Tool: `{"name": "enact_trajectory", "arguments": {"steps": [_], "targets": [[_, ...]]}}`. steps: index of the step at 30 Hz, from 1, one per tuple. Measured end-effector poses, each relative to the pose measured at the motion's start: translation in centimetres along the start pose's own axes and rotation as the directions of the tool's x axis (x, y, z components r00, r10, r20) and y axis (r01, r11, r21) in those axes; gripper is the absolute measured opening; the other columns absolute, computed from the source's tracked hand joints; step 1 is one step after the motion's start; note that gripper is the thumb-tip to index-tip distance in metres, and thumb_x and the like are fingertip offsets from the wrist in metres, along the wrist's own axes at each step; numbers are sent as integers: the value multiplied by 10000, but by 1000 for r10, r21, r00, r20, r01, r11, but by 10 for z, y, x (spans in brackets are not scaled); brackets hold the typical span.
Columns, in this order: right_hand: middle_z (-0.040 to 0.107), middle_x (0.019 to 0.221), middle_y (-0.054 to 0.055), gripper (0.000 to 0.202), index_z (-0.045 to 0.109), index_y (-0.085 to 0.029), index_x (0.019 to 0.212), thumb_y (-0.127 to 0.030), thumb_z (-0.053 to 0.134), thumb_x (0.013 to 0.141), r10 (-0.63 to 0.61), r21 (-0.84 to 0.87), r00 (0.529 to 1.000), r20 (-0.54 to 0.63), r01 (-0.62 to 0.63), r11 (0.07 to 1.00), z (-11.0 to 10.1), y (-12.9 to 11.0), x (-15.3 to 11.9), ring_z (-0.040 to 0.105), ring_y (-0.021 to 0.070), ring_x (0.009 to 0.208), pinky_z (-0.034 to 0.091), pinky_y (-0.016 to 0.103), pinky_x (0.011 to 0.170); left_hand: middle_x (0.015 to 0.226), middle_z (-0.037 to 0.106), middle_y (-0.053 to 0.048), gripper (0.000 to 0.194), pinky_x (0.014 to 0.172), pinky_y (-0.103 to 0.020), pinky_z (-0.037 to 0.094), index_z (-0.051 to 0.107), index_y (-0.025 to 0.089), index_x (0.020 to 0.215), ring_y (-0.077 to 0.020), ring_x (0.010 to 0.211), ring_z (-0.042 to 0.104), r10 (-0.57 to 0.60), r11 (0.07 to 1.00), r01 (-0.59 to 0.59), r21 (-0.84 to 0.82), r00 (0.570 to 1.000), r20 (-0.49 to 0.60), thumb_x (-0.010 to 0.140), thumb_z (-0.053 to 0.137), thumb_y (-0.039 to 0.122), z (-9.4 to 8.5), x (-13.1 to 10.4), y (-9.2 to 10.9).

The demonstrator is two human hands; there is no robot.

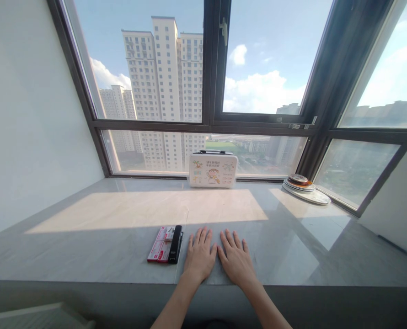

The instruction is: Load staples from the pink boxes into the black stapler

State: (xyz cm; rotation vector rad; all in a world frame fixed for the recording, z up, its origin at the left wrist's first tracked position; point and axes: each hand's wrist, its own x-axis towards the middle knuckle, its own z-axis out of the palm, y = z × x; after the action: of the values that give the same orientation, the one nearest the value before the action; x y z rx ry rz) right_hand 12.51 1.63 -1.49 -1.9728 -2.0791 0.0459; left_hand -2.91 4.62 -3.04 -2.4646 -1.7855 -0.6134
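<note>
At the far left, a smooth white wall point(28, 119) is meeting the window sill point(97, 256), whose glossy, grey-veined surface is catching broad patches of sun. Below its front edge, a pale ridged object point(39, 317) is showing in the corner of the view. Outside, tall tower blocks point(167, 73) are rising behind the left pane. On the sill, flat red-and-white boxes point(157, 246) with glossy printed faces are lying left of the hands, and a long black stapler point(175, 244) is lying along their right side. The left hand point(200, 256) is resting just beside the stapler, palm down; its grip is lying open and holding nothing. Beyond the hands, a white rectangular case point(213, 171) with rounded corners, a black handle and cartoon prints is standing upright by the window, covering part of the low pane. The right hand point(237, 260) is also resting palm down, its grip open and holding nothing; the 2 thumbs are pointing inward, close together. Farther right, a stack of round, flat pieces point(301, 183) is taking up the sill's far corner, a glossy brown-orange piece sitting on paler discs. Dark, straight-edged window frames point(322, 91) are crossing behind everything.
</note>
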Motion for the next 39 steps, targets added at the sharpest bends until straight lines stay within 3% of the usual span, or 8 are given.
{"name": "enact_trajectory", "arguments": {"steps": [39], "targets": [[210, 1653, -11, 590, 308, -315, 1567, -508, 243, 1014, 3, 11, 1000, -8, -3, 1000, -1, 0, -1, 118, 277, 1530, 67, 490, 1204, 1629, 292, -3, 564, 1238, -508, 158, 354, 313, 1533, -238, 1512, 203, -2, 1000, 2, -8, 1000, 2, 1013, 263, 512, -1, -4, 0]]}}
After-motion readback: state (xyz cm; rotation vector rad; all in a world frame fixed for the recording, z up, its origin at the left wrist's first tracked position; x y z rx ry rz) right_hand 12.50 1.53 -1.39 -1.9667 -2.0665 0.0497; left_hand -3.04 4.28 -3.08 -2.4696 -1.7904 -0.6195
